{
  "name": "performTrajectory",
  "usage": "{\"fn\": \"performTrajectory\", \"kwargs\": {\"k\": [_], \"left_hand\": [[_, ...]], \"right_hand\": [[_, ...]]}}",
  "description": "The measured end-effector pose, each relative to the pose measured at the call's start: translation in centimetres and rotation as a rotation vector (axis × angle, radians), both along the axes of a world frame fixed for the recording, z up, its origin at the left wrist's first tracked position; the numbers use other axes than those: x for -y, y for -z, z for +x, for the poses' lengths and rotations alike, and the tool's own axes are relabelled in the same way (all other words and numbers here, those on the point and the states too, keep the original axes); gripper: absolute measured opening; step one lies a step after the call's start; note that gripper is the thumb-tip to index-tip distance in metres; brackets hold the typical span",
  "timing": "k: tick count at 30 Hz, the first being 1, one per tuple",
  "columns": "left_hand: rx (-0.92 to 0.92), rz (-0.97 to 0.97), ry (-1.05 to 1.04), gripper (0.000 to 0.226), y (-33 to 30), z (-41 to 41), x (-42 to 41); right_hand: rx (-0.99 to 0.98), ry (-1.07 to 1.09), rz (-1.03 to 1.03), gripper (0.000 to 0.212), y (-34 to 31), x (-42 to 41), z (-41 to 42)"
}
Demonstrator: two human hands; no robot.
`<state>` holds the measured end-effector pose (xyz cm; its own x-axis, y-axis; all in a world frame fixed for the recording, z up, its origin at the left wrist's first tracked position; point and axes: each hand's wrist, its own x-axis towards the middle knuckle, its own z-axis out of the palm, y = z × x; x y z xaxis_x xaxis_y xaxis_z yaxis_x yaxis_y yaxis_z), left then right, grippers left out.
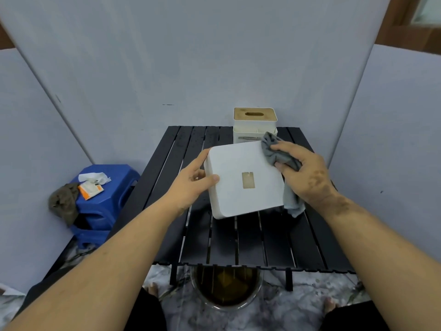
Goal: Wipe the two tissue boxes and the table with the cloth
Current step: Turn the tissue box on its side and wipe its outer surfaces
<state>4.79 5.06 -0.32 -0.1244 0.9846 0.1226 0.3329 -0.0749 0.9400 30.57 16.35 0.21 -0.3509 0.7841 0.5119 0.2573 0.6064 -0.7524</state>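
Tissue box (243, 180) number one, the plain white one, is held above the middle of the black slatted table (262, 242), tipped so that a broad flat face with a small tan label faces the camera (probably its underside, though I cannot be sure). Lifting and tilting it this way makes sense: it brings a face that would otherwise sit against the slats within reach of the cloth.

The left hand (191, 185) steadies it from the left edge, thumb curled over the near face and the other fingers wrapped behind the rim, so the box cannot swing away under pressure.

The right hand (303, 173) has the grey cloth (279, 154) bunched under its curled fingers and presses it against the box's right edge; a tail of cloth hangs down below the hand, near the box's lower right corner. I judge the step in hand to be wiping the side or edge of this box, with one hand bracing against the push of the other.

The second tissue box (255, 124), white with a wooden slotted lid, stands upright at the far edge of the table, just behind the raised one, out of the way of the wiping.

Droplets show on the far-left slats, so the table itself looks still to be wiped.

Left of the table stands a blue stool (107, 206) carrying a tissue packet and a draped brownish rag; a bowl of dark liquid (226, 287) sits on the floor under the near edge (handy for rinsing, perhaps).
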Motion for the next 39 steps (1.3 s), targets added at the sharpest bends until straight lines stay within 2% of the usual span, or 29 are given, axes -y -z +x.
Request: {"fn": "performTrajectory", "kwargs": {"k": [5, 12, 20, 25, 39], "left_hand": [[0.049, -0.032, 0.006, 0.067, 0.2, -1.3, -0.1], [0.03, -0.035, 0.042, 0.085, 0.2, -1.7, 0.5], [-0.152, 0.03, 0.104, 0.087, -0.7, -1.4, 2.0], [-0.201, 0.057, 0.142, 0.086, -0.9, -1.4, 2.8], [-0.397, 0.077, 0.116, 0.095, -0.1, -2.4, 3.0]], "right_hand": [[-0.181, -0.077, -0.199, 0.039, 1.1, 1.7, -0.2], [-0.284, -0.172, -0.275, 0.042, 1.6, 2.2, 1.8], [-0.385, -0.197, -0.285, 0.039, -1.4, 2.1, 3.3], [-0.268, -0.25, -0.229, 0.042, -2.5, 2.6, 2.7], [-0.191, -0.291, -0.261, 0.043, -2.1, 3.5, 2.7]]}}
